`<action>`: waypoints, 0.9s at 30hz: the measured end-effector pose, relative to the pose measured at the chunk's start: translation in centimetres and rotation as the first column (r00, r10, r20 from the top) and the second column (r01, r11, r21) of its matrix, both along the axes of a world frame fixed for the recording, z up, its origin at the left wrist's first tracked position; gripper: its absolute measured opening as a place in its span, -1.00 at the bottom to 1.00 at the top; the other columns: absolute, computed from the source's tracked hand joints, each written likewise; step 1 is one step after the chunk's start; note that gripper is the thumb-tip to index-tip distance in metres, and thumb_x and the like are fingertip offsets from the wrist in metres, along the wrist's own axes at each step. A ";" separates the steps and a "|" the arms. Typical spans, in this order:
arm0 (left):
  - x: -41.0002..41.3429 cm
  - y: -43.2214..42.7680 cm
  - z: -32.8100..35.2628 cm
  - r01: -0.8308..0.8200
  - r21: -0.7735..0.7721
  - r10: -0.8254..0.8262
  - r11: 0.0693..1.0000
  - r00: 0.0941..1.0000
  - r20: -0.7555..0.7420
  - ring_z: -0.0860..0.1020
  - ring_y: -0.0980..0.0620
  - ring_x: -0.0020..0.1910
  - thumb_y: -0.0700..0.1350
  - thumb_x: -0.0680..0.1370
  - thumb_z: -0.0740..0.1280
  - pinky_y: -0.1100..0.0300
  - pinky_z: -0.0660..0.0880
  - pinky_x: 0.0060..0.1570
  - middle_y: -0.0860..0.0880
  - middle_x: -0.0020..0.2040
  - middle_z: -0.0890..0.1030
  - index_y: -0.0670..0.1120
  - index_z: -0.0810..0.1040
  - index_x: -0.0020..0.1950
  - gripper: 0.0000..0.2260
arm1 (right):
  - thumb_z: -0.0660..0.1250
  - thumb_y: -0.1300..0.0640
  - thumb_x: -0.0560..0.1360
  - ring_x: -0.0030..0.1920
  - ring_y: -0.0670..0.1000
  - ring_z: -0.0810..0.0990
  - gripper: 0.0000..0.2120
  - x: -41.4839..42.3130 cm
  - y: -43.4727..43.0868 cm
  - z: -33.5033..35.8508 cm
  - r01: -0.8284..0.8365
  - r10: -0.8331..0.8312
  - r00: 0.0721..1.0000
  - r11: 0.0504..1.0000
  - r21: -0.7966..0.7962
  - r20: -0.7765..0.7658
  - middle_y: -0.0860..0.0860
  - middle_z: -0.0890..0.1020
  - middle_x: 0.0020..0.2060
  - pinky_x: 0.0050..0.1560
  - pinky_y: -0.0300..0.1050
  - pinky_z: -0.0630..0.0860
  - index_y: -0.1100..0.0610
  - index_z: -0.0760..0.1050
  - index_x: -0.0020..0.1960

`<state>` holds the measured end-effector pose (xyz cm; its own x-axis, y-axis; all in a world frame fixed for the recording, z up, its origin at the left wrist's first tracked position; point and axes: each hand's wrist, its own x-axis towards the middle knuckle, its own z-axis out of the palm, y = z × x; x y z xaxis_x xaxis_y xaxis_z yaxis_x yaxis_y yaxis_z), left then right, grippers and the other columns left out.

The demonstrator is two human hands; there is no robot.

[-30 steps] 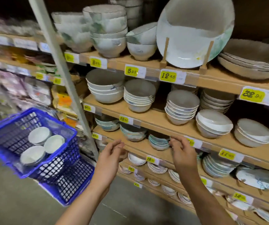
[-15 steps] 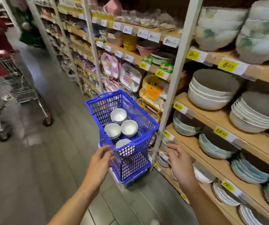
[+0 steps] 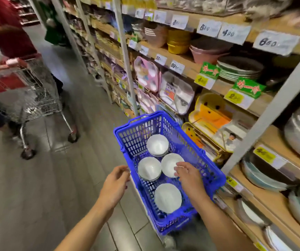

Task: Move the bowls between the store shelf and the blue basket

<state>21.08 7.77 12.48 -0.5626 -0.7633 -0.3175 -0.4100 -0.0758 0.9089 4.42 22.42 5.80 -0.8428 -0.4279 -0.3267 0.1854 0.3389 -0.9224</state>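
Two hands are in view. Right hand [image 3: 187,176]: curled fingers on the rim of a smooth round white bowl [image 3: 170,166] inside the blue plastic lattice basket [image 3: 127,140], near its right edge; grasp cannot be confirmed. Left hand [image 3: 115,184]: released, empty, beside the left rim.

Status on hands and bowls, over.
Left hand open beside blue basket. Right hand over basket, fingers at rim of white bowl, grip unclear. Shopping cart across aisle.
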 end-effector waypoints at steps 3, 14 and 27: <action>-3.6 -3.3 -0.3 0.048 0.004 -0.048 0.999 0.998 0.041 0.53 0.07 -0.20 -0.23 0.60 0.22 0.17 0.45 -0.17 0.09 -0.19 0.61 0.02 0.54 -0.09 -0.81 | 0.26 0.25 0.51 0.07 0.24 0.60 -0.85 -2.0 -3.4 -2.0 -0.014 0.008 0.996 0.998 0.061 0.086 0.21 0.65 0.04 0.01 0.08 0.53 0.05 0.54 -0.01; -17.9 -14.0 -8.0 0.585 -0.004 -0.539 0.811 0.750 0.382 0.56 -0.02 0.00 -0.14 0.56 0.26 0.08 0.46 0.02 -0.01 -0.05 0.62 -0.05 0.55 0.03 -0.89 | 0.23 0.25 0.52 -0.32 0.01 0.40 -0.77 -5.0 -11.4 -9.5 0.012 -0.134 0.933 0.939 0.343 0.335 0.02 0.43 -0.42 -0.36 -0.18 0.24 0.13 0.44 -0.31; -24.1 -19.1 -22.2 0.734 0.525 -0.824 0.431 0.082 0.561 0.56 -0.13 0.01 -0.20 0.60 0.24 0.15 0.42 -0.13 -0.29 0.14 0.56 -0.34 0.45 0.31 -0.67 | 0.22 0.09 0.58 0.20 0.20 0.55 -0.64 -3.6 -17.6 -16.5 -0.032 -0.373 0.782 0.776 0.630 0.499 0.21 0.57 0.21 0.08 -0.04 0.49 0.28 0.46 0.28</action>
